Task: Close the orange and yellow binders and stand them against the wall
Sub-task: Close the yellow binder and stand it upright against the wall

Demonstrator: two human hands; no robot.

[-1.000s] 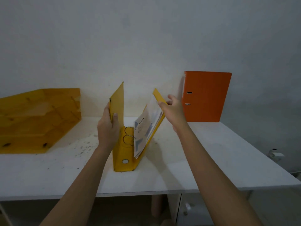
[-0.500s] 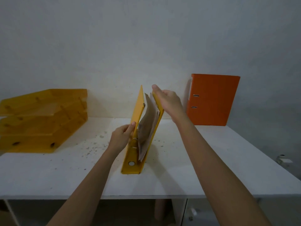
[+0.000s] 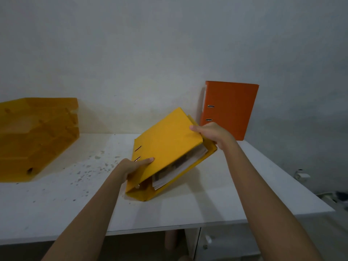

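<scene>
The yellow binder (image 3: 165,146) is tilted over the middle of the white table (image 3: 235,194), its spine corner resting on the tabletop. Its covers are nearly together, with paper edges showing along the open side. My left hand (image 3: 131,168) grips the spine end, thumb lying on the front cover. My right hand (image 3: 212,134) pinches the far top corner of the covers. The orange binder (image 3: 229,108) stands shut and upright against the wall at the back right, behind my right hand.
A stack of translucent yellow letter trays (image 3: 35,136) sits at the back left of the table. Dark specks dot the tabletop left of the binder. The table's right edge drops off near a wall socket (image 3: 301,175).
The yellow binder's covers have come together from a wide V. It has tipped from standing on its spine to leaning right, and both hands shifted with it.
</scene>
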